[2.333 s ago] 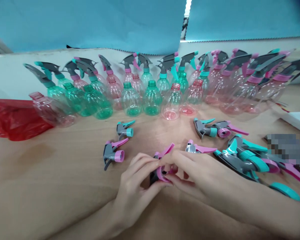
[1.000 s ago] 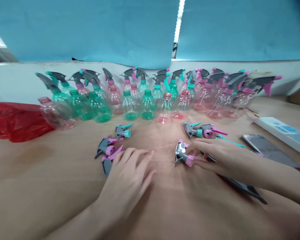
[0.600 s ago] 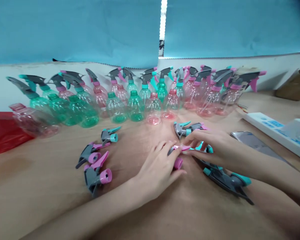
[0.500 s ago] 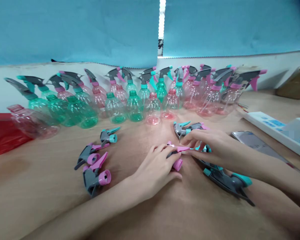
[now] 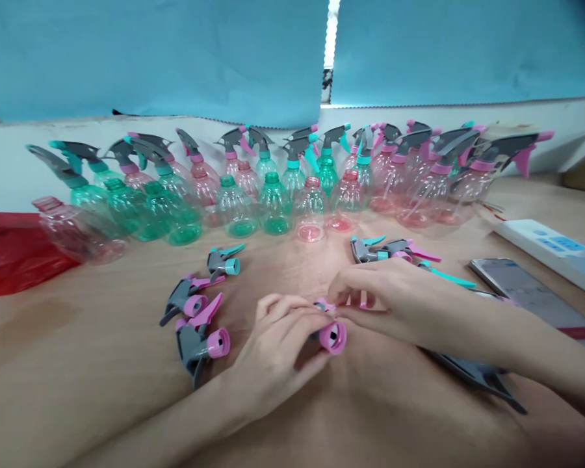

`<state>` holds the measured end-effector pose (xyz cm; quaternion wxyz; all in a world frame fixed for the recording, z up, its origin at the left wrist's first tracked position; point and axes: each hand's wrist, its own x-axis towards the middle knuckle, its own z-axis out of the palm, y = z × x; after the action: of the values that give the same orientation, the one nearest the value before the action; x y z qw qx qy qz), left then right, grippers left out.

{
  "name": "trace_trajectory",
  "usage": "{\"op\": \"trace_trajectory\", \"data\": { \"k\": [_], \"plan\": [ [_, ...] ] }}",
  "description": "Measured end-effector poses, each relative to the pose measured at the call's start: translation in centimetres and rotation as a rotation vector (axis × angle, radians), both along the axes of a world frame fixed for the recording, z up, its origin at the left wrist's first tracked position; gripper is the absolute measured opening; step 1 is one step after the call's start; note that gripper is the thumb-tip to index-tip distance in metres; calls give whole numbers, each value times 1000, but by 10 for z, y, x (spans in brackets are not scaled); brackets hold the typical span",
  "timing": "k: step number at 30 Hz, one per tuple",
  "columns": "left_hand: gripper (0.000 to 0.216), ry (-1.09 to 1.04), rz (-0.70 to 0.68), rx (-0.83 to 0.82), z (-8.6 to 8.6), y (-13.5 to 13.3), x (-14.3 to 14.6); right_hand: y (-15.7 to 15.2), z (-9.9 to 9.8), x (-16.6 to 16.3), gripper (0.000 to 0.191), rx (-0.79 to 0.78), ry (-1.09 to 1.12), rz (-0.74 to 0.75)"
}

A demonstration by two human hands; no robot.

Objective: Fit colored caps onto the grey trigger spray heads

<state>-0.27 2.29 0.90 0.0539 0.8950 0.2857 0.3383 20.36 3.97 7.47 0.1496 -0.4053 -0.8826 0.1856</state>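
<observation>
My left hand [image 5: 283, 344] is wrapped round a grey and pink trigger spray head [image 5: 332, 338], its pink screw collar facing me. My right hand [image 5: 380, 296] is closed at the far end of the same spray head, fingertips on its pink parts; the fingers partly hide the grip. To the left lie two grey spray heads with pink collars [image 5: 218, 342] and one with a turquoise collar [image 5: 232, 266]. Beyond and under my right arm lie several more, among them a turquoise-collared one [image 5: 368, 250] and a grey one [image 5: 482, 377].
Several clear green bottles [image 5: 275, 211] and pink bottles [image 5: 311, 214] stand across the back, many with spray heads fitted. One pink bottle [image 5: 78, 231] leans by a red bag [image 5: 19, 260]. A phone [image 5: 517, 292] and a white power strip [image 5: 550, 244] lie at right.
Both hands have come nearer to me with the spray head, which has turned so its collar opening shows. My right hand has moved slightly left relative to the table, and the view has shifted.
</observation>
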Motion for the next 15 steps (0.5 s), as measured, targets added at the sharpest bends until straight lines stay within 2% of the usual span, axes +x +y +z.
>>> {"op": "trace_trajectory", "data": {
  "k": [3, 5, 10, 15],
  "plan": [
    [24, -129, 121, -86, 0, -5, -10, -4, 6, -11, 7, 20, 66, 23],
    [25, -214, 152, -146, -2, -7, -14, -7, 5, -17, 6, 32, 100, 75],
    [20, -256, 41, -229, -6, -11, -19, -10, -4, -24, 9, -69, 140, 166],
    [21, -191, -21, -126, -5, -12, -19, -7, -5, -21, 8, -151, 124, 163]
  ]
}}
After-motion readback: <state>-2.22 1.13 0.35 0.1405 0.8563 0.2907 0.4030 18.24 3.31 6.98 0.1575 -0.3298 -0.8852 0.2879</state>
